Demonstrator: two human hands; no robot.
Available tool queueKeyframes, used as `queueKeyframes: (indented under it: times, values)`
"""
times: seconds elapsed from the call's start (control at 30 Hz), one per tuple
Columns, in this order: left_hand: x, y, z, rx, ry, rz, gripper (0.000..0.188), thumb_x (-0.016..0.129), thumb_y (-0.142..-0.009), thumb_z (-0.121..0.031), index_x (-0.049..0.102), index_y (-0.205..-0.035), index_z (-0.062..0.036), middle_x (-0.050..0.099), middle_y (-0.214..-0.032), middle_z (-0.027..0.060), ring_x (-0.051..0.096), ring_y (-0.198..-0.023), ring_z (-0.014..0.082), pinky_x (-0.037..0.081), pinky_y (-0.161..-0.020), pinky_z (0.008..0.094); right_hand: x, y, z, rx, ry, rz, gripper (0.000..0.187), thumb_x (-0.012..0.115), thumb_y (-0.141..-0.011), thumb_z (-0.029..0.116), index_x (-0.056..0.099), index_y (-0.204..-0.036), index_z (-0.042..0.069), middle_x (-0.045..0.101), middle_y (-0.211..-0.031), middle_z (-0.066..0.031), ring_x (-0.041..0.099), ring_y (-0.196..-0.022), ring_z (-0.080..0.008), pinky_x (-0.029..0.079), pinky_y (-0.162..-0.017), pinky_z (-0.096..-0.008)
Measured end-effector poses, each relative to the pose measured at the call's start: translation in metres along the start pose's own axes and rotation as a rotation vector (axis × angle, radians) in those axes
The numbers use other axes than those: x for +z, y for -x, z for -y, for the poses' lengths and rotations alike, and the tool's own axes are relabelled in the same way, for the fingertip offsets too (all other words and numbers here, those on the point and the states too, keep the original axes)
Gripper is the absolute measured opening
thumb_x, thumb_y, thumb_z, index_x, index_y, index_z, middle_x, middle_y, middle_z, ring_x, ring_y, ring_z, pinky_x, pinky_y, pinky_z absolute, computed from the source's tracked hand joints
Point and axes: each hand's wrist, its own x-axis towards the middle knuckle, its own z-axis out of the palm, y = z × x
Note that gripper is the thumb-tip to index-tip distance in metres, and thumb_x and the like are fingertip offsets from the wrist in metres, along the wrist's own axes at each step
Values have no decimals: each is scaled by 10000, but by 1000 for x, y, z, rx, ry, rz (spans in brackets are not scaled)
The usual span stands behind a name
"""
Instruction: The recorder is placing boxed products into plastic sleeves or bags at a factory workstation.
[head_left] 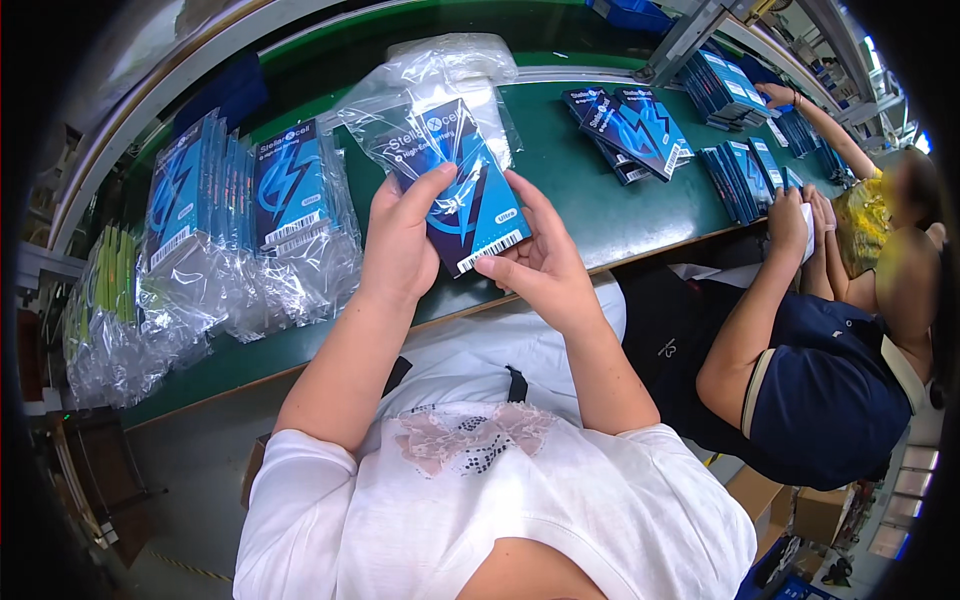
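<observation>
A flat blue battery box is held up in front of me, tilted, with a barcode strip along its lower edge. My left hand grips its left side, thumb laid across the front. My right hand is closed round the lower right corner, thumb near the barcode. A clear plastic bag surrounds the upper part of the box; how far down it reaches is hard to make out. Just beyond the box lies a stack of clear bags on the green table.
Bagged blue boxes stand in rows at the left, beside green-edged bagged packs. Loose blue boxes lie right of centre, with box stacks farther right. A co-worker in a dark shirt sits at my right; another person's arm reaches in beyond.
</observation>
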Motion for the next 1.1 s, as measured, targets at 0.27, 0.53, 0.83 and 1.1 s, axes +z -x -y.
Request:
queueKeyframes:
  times: [0.27, 0.53, 0.83, 1.1]
  values:
    - [17, 38, 9, -127, -135, 217, 340, 616, -885, -76, 531, -1203, 8, 623, -1105, 96, 620, -969, 160, 509, -842, 311, -24, -4, 8, -449, 535, -118, 1086, 893, -604, 227, 268, -1471, 33, 577, -1083, -121, 599, -922, -181, 487, -804, -298]
    - [19, 41, -4, -343, -22, 307, 381, 604, -916, -139, 507, -1247, 24, 620, -1142, 119, 627, -1029, 186, 510, -902, 311, -20, 2, 33, -536, 594, -13, 1004, 884, -603, 223, 359, -1436, 29, 492, -1377, -179, 560, -1153, -279, 457, -949, -353]
    - [5, 42, 14, -467, -231, 415, 492, 434, -1009, -357, 460, -1324, 20, 477, -1363, 136, 497, -1229, 245, 400, -1036, 424, -13, 28, 50, -658, 513, -466, 190, 552, -789, -95, 665, -924, -25, 673, -898, -117, 620, -686, -152, 482, -641, -276]
    - [4, 39, 5, -491, 85, 316, 553, 512, -972, -279, 348, -1429, -14, 582, -1186, 115, 593, -1042, 170, 479, -892, 310, 12, 20, 30, -708, 670, 309, 442, 642, -661, -24, 645, -1100, 29, 603, -1002, -121, 573, -800, -211, 454, -698, -298]
